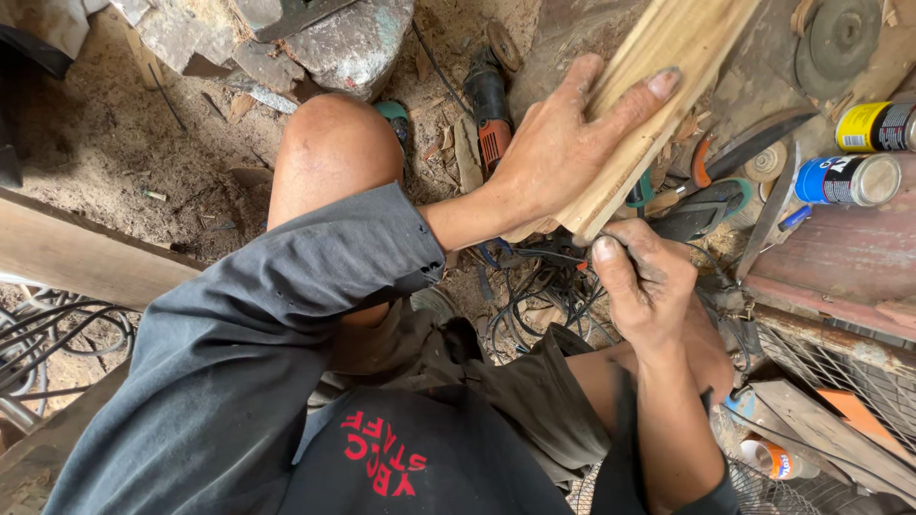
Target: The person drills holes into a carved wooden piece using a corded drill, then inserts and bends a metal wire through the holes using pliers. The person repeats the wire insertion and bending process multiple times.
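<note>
Left hand (pixel 563 143) is wrapped over a pale wooden plank (pixel 658 76), fingers spread across its face, holding it tilted above the knees. Right hand (pixel 649 281) sits just under the plank's lower end, thumb pressed at the corner, fingers curled in. An angle grinder (pixel 489 105) lies on the sawdust floor beyond the left hand; spray cans (pixel 849 179) off past the right.

The left hand (pixel 553 153) lies on a wooden strip (pixel 649 86); the right hand (pixel 649 286) sits just under its near end, with cans (pixel 863 153) to the right and a grinder (pixel 489 105) behind
</note>
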